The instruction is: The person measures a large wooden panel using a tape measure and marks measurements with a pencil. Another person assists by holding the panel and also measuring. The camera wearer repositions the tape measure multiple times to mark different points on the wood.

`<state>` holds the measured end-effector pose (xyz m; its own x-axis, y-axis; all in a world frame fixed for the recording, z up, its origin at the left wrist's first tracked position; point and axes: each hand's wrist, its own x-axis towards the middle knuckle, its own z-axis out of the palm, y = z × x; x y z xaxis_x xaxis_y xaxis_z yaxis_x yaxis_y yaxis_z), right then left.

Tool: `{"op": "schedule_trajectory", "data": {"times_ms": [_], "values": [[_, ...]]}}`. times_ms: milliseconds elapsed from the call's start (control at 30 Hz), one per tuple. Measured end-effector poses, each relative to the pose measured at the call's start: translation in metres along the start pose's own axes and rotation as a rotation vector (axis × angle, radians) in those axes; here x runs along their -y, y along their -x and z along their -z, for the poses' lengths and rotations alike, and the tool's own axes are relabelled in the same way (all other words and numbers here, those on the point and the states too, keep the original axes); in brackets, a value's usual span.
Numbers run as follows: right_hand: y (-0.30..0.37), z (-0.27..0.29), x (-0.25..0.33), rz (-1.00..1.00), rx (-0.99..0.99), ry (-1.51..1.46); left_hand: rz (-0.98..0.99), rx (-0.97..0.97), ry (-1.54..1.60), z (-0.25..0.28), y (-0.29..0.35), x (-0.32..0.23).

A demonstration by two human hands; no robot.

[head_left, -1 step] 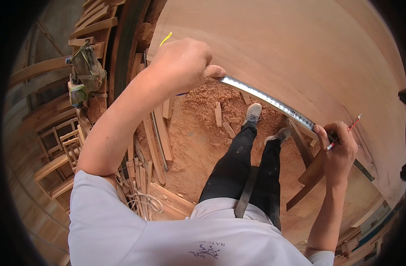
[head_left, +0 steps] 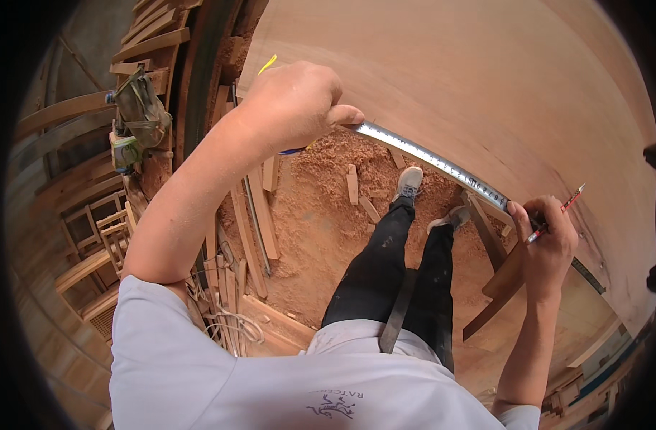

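Note:
A silver tape measure blade (head_left: 435, 160) is stretched along the near edge of a large plywood sheet (head_left: 442, 64). My left hand (head_left: 295, 97) is closed at its left end, thumb by the blade. Blue and yellow edges peek out beneath this hand, and a yellow loop (head_left: 268, 63) sticks up behind it; the rest is hidden. Farther right, the thumb of my right hand (head_left: 550, 233) presses on the blade near the sheet's edge. Between that hand's fingers sits a red pencil (head_left: 573, 197), its tip pointing up and right. More blade (head_left: 588, 275) shows beyond my right hand.
Sawdust (head_left: 306, 215) and wood offcuts (head_left: 353, 185) cover the floor around my feet. Long wood strips (head_left: 265, 215) lie at the left, near a white cord (head_left: 245, 326). Wooden frames (head_left: 102, 251) and a hanging bag (head_left: 141, 111) are farther left. Wooden supports (head_left: 496, 301) stand under the sheet.
Slightly more of the blue and yellow edge shows under my left hand, and the yellow loop sits a touch lower. My right hand and the blade look unmoved.

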<state>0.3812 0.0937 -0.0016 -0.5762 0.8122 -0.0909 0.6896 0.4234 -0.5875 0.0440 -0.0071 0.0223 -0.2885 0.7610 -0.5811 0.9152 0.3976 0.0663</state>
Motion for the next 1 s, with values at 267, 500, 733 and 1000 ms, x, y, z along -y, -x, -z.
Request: {"op": "schedule_trajectory", "data": {"times_ms": [267,500,733,1000], "values": [[-0.002,-0.003,-0.003,0.011,0.011,-0.017,0.019,0.082,0.000,0.007,-0.006,-0.001],[-0.002,-0.005,-0.004,0.024,0.005,-0.025,0.022,0.094,-0.011,0.002,-0.007,0.000],[-0.002,-0.005,-0.005,0.019,0.008,-0.041,0.045,0.119,0.006,0.003,-0.001,-0.005],[-0.002,-0.007,-0.001,0.005,0.019,0.002,0.011,0.052,0.005,0.000,0.005,-0.006]]}}
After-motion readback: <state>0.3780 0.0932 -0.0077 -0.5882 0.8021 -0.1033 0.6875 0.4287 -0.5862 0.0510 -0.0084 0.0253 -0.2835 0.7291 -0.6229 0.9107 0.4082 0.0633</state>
